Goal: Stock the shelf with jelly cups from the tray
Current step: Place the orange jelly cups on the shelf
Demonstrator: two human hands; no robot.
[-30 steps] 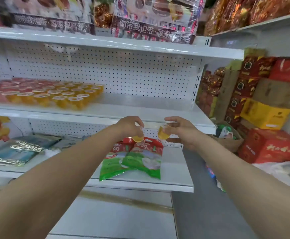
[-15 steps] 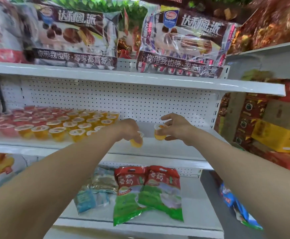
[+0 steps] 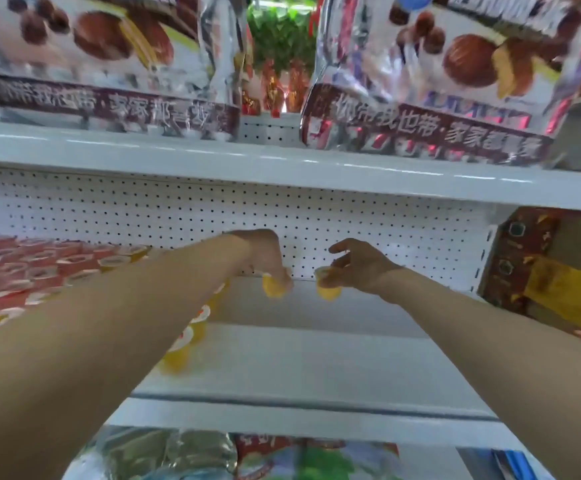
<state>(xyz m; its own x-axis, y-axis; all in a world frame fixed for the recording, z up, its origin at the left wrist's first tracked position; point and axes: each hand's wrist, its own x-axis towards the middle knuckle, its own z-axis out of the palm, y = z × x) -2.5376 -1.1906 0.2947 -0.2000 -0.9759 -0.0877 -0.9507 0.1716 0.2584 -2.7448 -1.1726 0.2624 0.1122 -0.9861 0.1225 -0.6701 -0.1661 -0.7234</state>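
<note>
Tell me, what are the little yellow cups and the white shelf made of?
The small yellow jelly cups look like thin clear plastic, since the yellow filling shows through. The white shelf looks like painted metal: smooth, glossy, with a punched-hole back panel.

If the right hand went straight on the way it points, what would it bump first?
Probably the white pegboard wall behind the shelf; the right hand with its jelly cup looks close to it, though depth is unclear.

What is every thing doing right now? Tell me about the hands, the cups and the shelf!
Left hand: grips left cup.
Right hand: pinches right cup.
Left cup: held, over the shelf.
Right cup: held, lid up.
Shelf: rows of cups on its left.
</note>
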